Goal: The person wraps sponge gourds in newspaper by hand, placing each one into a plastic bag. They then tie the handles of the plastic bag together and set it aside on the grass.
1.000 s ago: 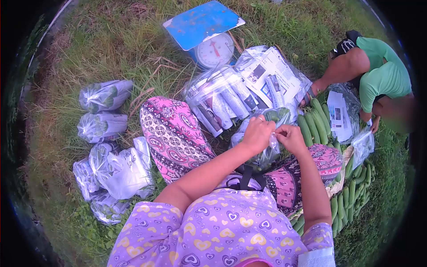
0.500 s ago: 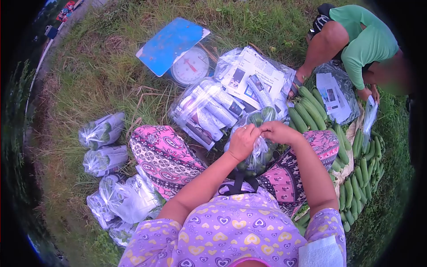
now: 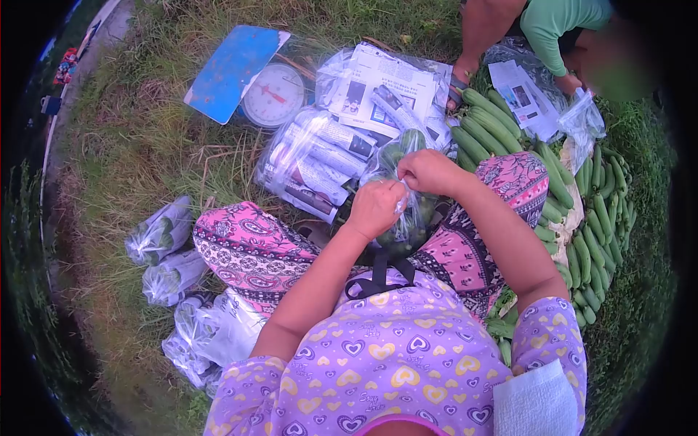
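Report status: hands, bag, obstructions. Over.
Left hand, right hand both shut on vegetable bag. Bag sits between knees. Bagged paper rolls close ahead.

Grass (image 3: 138,138), weighing scale (image 3: 270,94), filled bags of cucumbers (image 3: 163,236), bagged newspaper rolls (image 3: 316,160), loose cucumbers (image 3: 596,240) heaped at right

Bare grass (image 3: 123,138) on the left gives the widest passage. Ahead of the left hand (image 3: 374,207) and right hand (image 3: 430,173), clear plastic bags of rolled newspapers (image 3: 313,160) and a blue-topped dial scale (image 3: 254,80) block reach. The clear vegetable-filled plastic bag (image 3: 416,218) they pinch fills the lap. Heaped long green cucumbers (image 3: 596,225) crowd the right.
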### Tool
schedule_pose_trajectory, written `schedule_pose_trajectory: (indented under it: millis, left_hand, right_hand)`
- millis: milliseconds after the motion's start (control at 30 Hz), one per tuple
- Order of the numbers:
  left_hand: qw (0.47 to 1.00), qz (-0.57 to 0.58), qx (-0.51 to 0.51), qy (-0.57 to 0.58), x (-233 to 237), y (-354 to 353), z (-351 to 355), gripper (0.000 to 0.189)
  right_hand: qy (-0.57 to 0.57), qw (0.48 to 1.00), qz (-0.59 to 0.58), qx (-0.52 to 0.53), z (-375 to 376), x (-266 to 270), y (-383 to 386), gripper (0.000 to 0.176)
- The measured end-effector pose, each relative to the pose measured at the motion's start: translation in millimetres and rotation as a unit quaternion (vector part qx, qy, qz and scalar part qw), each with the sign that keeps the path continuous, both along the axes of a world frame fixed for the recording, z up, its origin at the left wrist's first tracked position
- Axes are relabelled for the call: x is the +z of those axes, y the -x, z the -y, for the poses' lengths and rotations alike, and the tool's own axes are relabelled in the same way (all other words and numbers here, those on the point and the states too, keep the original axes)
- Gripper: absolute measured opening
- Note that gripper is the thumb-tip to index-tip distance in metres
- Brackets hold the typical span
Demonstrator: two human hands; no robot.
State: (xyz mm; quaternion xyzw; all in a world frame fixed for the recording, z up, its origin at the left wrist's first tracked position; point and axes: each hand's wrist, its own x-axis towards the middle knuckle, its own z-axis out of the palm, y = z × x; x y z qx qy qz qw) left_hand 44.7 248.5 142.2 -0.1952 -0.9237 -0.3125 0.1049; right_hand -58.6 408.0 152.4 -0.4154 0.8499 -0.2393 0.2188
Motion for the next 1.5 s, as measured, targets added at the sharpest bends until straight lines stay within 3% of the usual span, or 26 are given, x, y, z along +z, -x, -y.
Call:
schedule_pose_trajectory:
  millis: [300, 400, 467, 533, 633, 700, 733, 767, 833, 900, 933, 1033, 1167, 1433, 1500]
  left_hand:
    - [0.998, 0.042, -0.042, 0.022, 1, -21, -11, 0.014]
    - [0.999, 0.042, -0.009, -0.015, 7, -21, -13, 0.021]
    - [0.997, 0.073, 0.012, -0.024, 17, -21, -9, 0.024]
    - [0.989, 0.118, 0.031, -0.083, 37, -14, -5, 0.029]
    - [0.974, 0.167, 0.070, -0.139, 39, -6, -2, 0.040]
    - [0.964, 0.181, 0.102, -0.166, 27, 3, -5, 0.044]
    - [0.970, 0.175, 0.111, -0.127, 23, 5, -9, 0.045]
    - [0.974, 0.170, 0.121, -0.088, 19, 8, -13, 0.046]
    - [0.974, 0.187, 0.127, -0.010, 19, 10, -18, 0.047]
    - [0.964, 0.230, 0.117, 0.068, 18, 17, -20, 0.047]
    - [0.958, 0.241, 0.127, 0.084, 18, 20, -18, 0.047]
    - [0.941, 0.285, 0.147, 0.113, 19, 28, 2, 0.048]
    - [0.922, 0.330, 0.162, 0.121, 17, 29, 28, 0.055]
    - [0.903, 0.389, 0.169, 0.073, 4, 31, 59, 0.044]
    - [0.919, 0.359, 0.156, 0.033, -9, 29, 58, 0.040]
  right_hand:
    - [0.033, 0.999, -0.026, -0.034, -8, -19, 0, 0.016]
    - [0.037, 0.997, 0.001, -0.061, -9, -22, 4, 0.017]
    - [0.084, 0.981, 0.085, -0.150, -16, -12, 15, 0.018]
    - [0.157, 0.933, 0.190, -0.262, -27, -6, 24, 0.020]
    - [0.110, 0.895, 0.097, -0.421, -42, -11, 21, 0.032]
    - [0.089, 0.853, 0.200, -0.473, -46, -38, 3, 0.044]
    - [0.081, 0.828, 0.249, -0.497, -47, -45, -9, 0.051]
    - [0.103, 0.771, 0.335, -0.532, -25, -1, -31, 0.066]
    - [0.150, 0.696, 0.424, -0.560, -6, -8, -45, 0.069]
    - [0.235, 0.707, 0.396, -0.538, 12, -12, -54, 0.071]
    - [0.248, 0.661, 0.445, -0.551, 13, -23, -51, 0.077]
    - [0.258, 0.636, 0.487, -0.541, 22, -9, -53, 0.088]
    - [0.310, 0.651, 0.488, -0.492, 28, -4, -60, 0.091]
    - [0.290, 0.707, 0.503, -0.405, 25, -14, -56, 0.082]
    - [0.309, 0.658, 0.513, -0.455, 7, -32, -54, 0.074]
